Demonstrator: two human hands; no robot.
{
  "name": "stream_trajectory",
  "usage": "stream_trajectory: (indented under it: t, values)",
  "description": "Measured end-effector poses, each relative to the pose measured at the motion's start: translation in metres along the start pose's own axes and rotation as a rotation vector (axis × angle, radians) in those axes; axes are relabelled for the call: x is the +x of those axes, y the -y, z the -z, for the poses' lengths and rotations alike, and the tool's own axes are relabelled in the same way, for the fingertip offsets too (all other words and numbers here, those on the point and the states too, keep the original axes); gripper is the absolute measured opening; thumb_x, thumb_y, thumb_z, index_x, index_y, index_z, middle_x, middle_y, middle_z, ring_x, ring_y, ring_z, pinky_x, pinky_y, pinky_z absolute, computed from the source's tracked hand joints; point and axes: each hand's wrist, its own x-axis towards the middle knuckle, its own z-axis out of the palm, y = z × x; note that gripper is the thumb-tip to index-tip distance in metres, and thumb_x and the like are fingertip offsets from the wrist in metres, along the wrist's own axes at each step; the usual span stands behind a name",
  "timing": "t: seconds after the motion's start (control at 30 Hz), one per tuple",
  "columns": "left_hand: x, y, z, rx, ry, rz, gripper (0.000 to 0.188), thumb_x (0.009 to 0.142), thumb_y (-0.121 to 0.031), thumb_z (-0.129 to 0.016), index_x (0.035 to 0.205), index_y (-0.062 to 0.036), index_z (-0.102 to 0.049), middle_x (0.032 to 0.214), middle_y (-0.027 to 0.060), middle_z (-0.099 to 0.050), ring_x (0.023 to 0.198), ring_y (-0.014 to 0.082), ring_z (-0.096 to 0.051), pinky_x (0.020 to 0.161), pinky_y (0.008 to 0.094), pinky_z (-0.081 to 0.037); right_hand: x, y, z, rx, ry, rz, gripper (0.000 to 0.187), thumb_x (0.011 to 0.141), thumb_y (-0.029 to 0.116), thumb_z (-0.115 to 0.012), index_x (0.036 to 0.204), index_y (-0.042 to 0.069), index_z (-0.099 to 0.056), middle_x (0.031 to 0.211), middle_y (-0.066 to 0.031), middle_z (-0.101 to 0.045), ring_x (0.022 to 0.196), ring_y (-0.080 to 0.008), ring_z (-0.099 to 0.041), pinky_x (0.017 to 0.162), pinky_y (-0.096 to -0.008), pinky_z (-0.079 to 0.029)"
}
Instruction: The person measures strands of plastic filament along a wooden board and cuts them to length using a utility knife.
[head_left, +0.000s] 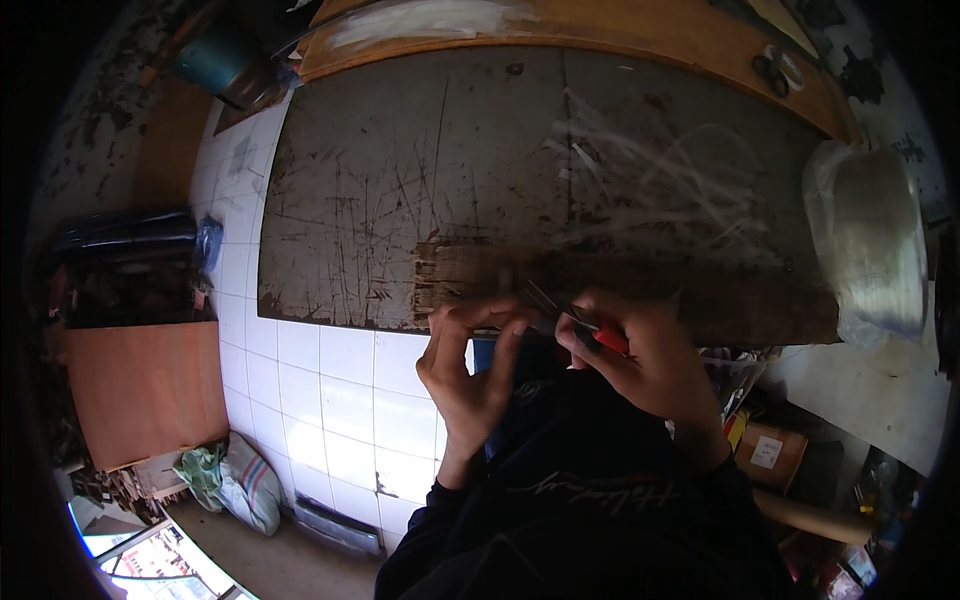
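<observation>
1. Between the two sets of fingertips, a thin pale strand point(545, 300) is lying — its long axis running left to right along the worn wooden block point(600, 285).
2. Right hand point(650, 360) is gripping a red-handled tool point(600, 335), closed on it and nearer the strand.
3. Left hand point(470, 365) is pinching at the block's frayed end, fingers curled shut, forearm rising from below.

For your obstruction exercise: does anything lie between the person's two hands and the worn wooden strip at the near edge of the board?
Nothing visible does. The left hand already rests at the wooden strip, and the right hand, holding a red-handled tool, is right beside it.
</observation>
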Motion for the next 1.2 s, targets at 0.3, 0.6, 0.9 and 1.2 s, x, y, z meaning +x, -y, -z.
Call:
stream_trajectory:
  t: [0.3, 0.6, 0.9, 1.2]
  values:
    - [0.006, 0.021, 0.002, 0.429, -0.06, -0.17, 0.023, 0.07, 0.001, -0.065, 0.09, -0.0105, -0.062, 0.092, -0.0013, -0.061, 0.085, 0.0166, -0.056, 0.09, 0.0349, -0.033, 0.013, 0.006, -0.006, -0.414, -0.175, 0.06, 0.02, 0.081, 0.019, -0.063, 0.081, 0.0, -0.057, 0.056, -0.0146, -0.051, 0.048, -0.0255, -0.053, 0.047, -0.0313, -0.037]
    - [0.004, 0.031, -0.001, 0.386, -0.042, -0.164, 0.023, 0.069, -0.001, -0.066, 0.087, -0.0144, -0.064, 0.095, -0.0026, -0.059, 0.089, 0.0148, -0.053, 0.102, 0.0415, -0.025, 0.029, 0.011, -0.003, -0.388, 0.022, -0.133, 0.024, 0.074, 0.02, -0.067, 0.082, -0.002, -0.06, 0.067, -0.0162, -0.06, 0.062, -0.0309, -0.062, 0.058, -0.0367, -0.048]
    - [0.002, 0.032, -0.003, 0.4, -0.052, -0.156, 0.025, 0.067, -0.001, -0.066, 0.087, -0.0162, -0.064, 0.094, -0.0047, -0.059, 0.086, 0.0132, -0.052, 0.106, 0.0405, -0.017, 0.029, 0.009, -0.005, -0.246, -0.05, -0.221, 0.023, 0.074, 0.021, -0.067, 0.076, -0.001, -0.061, 0.062, -0.0146, -0.059, 0.057, -0.0278, -0.062, 0.056, -0.0355, -0.047]
    - [0.002, 0.032, -0.002, 0.408, -0.05, -0.156, 0.025, 0.067, -0.001, -0.066, 0.087, -0.016, -0.064, 0.094, -0.0042, -0.059, 0.087, 0.0134, -0.052, 0.106, 0.0403, -0.016, 0.03, 0.005, -0.01, -0.226, -0.063, -0.237, 0.022, 0.075, 0.022, -0.067, 0.072, 0.001, -0.061, 0.058, -0.0123, -0.058, 0.054, -0.0263, -0.061, 0.055, -0.0346, -0.047]
